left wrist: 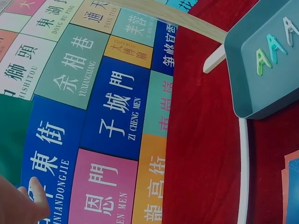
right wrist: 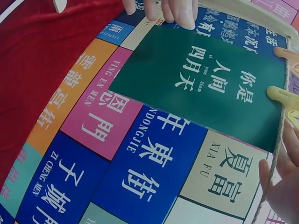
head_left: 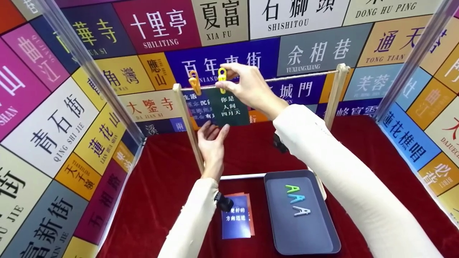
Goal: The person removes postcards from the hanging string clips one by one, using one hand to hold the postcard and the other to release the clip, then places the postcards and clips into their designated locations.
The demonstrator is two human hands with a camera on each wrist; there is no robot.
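Observation:
A dark green card (head_left: pixel 229 109) with white characters hangs from a cord (head_left: pixel 301 76) in the head view. A yellow clothespin (head_left: pixel 222 76) sits at its top. My right hand (head_left: pixel 251 86) is at this clothespin, thumb and fingers apart on either side of it. An orange clothespin (head_left: pixel 194 82) hangs to the left, over a blue card (head_left: pixel 200 109) partly behind the green one. My left hand (head_left: pixel 212 147) is raised below the green card, thumb and fingers spread near its lower edge. Whether the left thumb touches the card, I cannot tell.
A wooden frame (head_left: pixel 333 96) carries the cord. On the red cloth (head_left: pixel 157 200) lies a grey tray (head_left: pixel 297 236) with green, blue and grey clothespins (head_left: pixel 301 211). Left of it are a blue card (head_left: pixel 235 229) and an orange-red one beneath. Sign-covered panels (head_left: pixel 61 132) stand around.

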